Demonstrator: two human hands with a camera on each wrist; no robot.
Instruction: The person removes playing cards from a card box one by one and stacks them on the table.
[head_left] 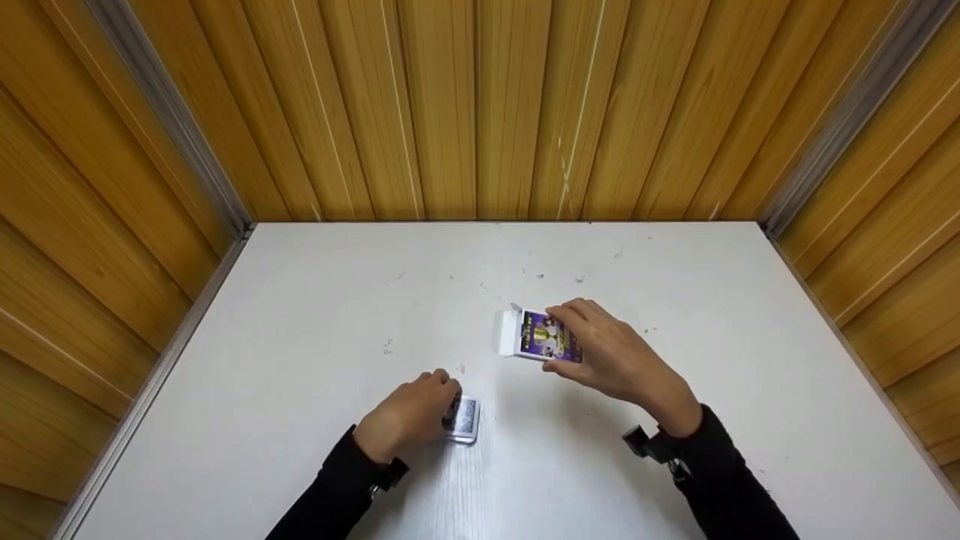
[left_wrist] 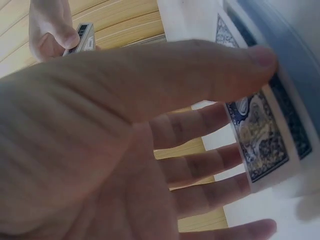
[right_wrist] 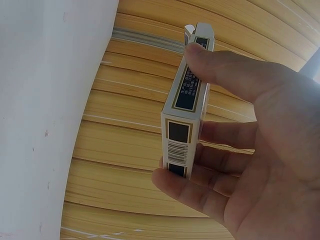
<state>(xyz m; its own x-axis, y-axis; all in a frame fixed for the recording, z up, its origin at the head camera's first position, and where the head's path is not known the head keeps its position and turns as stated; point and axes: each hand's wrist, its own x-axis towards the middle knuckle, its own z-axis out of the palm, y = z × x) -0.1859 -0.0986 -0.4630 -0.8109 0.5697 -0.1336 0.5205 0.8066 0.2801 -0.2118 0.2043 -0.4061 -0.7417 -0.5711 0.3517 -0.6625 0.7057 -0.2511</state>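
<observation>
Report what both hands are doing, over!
Left hand: pinching dark-blue-and-white patterned rectangular cards. Right hand: gripping flat purple-and-white cardboard box, end flap open. Nothing seen blocking either hand.

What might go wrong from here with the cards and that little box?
Some cards might slip loose: the left hand pinches them, but their edges don't line up.

The flap could bend if bumped, since it sticks out from the box in the right hand.
</observation>
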